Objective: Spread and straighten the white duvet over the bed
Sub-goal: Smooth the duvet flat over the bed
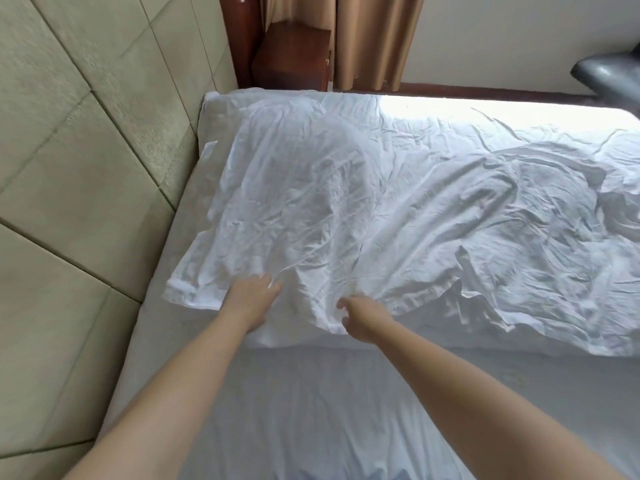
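Left hand (251, 297) flat on duvet (398, 209), right hand (360, 318) grip seemingly pinching its edge

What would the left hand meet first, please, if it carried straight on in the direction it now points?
The left hand already lies on the white duvet, fingers pointing up and to the right. Going on, it would probably slide over more wrinkled duvet; nothing else shows in that line, though depth is unclear.

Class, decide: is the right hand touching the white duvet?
Touching. The head view shows the right hand with fingers curled into the duvet edge, bunching the cloth.
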`<state>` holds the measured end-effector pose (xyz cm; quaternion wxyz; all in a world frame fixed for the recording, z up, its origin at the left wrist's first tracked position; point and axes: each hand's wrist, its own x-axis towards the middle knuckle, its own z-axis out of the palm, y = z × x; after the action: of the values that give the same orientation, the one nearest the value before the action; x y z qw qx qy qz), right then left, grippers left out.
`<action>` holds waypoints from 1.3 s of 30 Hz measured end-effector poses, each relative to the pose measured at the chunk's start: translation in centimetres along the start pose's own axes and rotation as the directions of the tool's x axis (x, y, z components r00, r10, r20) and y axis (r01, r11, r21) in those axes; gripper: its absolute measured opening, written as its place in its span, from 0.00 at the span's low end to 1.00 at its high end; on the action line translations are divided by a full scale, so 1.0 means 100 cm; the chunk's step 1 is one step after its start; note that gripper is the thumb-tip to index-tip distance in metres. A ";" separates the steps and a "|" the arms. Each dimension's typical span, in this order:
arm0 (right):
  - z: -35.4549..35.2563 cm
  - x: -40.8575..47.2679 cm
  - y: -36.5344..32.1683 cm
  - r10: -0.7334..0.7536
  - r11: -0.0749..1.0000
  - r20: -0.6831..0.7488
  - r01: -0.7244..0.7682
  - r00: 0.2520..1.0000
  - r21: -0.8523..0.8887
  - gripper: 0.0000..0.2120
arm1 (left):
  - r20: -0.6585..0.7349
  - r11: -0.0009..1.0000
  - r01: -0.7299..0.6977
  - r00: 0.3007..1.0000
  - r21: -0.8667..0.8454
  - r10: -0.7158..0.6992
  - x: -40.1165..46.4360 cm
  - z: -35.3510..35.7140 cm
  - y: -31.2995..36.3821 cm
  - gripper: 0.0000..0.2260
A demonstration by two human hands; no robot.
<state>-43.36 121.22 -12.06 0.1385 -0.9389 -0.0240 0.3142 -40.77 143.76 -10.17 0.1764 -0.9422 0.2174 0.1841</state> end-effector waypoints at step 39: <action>0.055 -0.030 0.050 0.121 0.992 0.058 -0.118 0.991 -0.041 0.17 | 0.003 0.986 -0.142 0.990 -0.091 0.143 -0.014 0.058 0.055 0.17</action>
<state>-49.30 117.41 -15.86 0.1011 -0.9311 0.0222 0.3497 -46.15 142.01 -15.99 0.1207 -0.9304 0.2749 0.2103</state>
